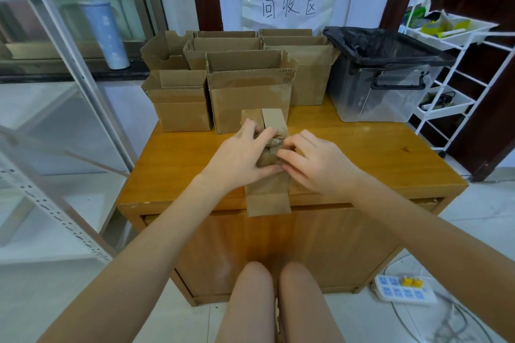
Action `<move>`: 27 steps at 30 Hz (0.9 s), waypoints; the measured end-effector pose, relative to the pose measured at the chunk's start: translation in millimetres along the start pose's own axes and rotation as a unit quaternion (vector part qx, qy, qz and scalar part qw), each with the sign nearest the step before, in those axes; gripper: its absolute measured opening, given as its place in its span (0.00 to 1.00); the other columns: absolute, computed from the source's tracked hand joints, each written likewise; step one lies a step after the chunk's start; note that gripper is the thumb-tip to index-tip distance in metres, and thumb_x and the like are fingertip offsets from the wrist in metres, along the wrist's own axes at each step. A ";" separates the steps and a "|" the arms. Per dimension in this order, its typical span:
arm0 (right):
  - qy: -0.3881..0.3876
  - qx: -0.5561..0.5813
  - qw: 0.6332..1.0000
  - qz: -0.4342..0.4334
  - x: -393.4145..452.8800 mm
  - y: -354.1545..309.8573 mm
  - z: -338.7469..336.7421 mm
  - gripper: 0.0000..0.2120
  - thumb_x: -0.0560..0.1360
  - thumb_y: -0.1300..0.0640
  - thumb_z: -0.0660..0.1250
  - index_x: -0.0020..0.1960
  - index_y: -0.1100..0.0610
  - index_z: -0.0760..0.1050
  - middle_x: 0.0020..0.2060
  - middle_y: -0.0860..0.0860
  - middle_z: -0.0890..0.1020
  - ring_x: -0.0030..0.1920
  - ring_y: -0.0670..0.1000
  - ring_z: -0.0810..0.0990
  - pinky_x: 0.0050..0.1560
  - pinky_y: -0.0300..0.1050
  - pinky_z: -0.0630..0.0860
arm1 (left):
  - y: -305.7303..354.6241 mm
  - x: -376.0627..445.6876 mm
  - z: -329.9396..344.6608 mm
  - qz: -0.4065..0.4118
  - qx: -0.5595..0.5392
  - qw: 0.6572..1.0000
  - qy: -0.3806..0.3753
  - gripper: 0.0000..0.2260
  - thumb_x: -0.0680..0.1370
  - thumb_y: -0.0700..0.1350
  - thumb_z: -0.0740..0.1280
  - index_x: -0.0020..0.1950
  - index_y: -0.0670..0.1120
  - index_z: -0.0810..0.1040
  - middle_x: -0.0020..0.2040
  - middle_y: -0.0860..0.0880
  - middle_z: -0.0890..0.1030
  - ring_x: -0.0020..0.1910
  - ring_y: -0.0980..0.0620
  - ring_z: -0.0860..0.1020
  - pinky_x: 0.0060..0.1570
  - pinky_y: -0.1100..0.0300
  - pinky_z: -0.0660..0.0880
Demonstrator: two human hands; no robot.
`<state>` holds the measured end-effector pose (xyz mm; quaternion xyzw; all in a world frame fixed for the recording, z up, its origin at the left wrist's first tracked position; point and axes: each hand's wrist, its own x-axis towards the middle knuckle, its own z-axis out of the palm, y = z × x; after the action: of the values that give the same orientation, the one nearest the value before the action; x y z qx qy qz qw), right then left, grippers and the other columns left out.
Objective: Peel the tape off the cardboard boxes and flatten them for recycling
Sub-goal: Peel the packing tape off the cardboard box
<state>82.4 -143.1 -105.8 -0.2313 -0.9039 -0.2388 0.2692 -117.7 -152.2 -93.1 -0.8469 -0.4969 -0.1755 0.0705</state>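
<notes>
Both hands work one small cardboard box at the table's near edge: left hand grips it, right hand fingers pinch crumpled tape. Behind, the upright boxes look unflattened, so most remains.

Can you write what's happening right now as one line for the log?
step: peeling tape | left hand: holds small box | right hand: pinches tape wad | place: wooden table | open boxes: waiting behind
</notes>
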 end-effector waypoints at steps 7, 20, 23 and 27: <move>0.021 -0.053 0.996 -0.069 -4.4 5.4 0.4 0.11 0.69 0.66 0.74 0.50 0.59 0.81 0.46 0.57 0.82 0.42 0.52 0.73 0.34 0.43 0.75 | -4.6 -2.8 -9.7 0.004 -0.032 0.998 -0.050 0.34 0.72 0.58 0.71 0.72 0.51 0.59 0.68 0.43 0.64 0.60 0.45 0.75 0.49 0.57 0.77; 0.117 -0.047 0.990 0.070 6.6 -21.2 16.6 0.11 0.77 0.66 0.59 0.41 0.65 0.78 0.39 0.60 0.81 0.39 0.57 0.80 0.45 0.48 0.75 | 6.2 -0.7 2.1 -0.012 -0.060 0.998 -0.034 0.32 0.73 0.57 0.71 0.73 0.50 0.61 0.69 0.42 0.65 0.76 0.41 0.56 0.60 0.55 0.72; 0.144 0.008 0.981 0.131 5.5 -22.8 15.8 0.08 0.74 0.67 0.61 0.39 0.64 0.77 0.37 0.59 0.80 0.35 0.55 0.78 0.34 0.47 0.76 | 8.4 -0.3 3.2 -0.012 -0.062 0.997 -0.032 0.32 0.74 0.57 0.70 0.73 0.50 0.61 0.69 0.43 0.66 0.76 0.41 0.54 0.61 0.54 0.72; 0.159 0.075 0.955 0.241 5.8 -31.7 16.6 0.07 0.73 0.66 0.59 0.38 0.63 0.74 0.36 0.56 0.77 0.34 0.54 0.74 0.28 0.47 0.72 | 10.6 -0.1 3.2 -0.009 -0.061 0.998 -0.029 0.30 0.76 0.58 0.67 0.73 0.51 0.61 0.70 0.44 0.65 0.77 0.42 0.53 0.62 0.54 0.71</move>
<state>54.5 -156.9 -124.3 -0.3802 -0.7822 -0.1324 0.4755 -107.8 -156.7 -95.6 -0.8499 -0.4948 -0.1812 0.0027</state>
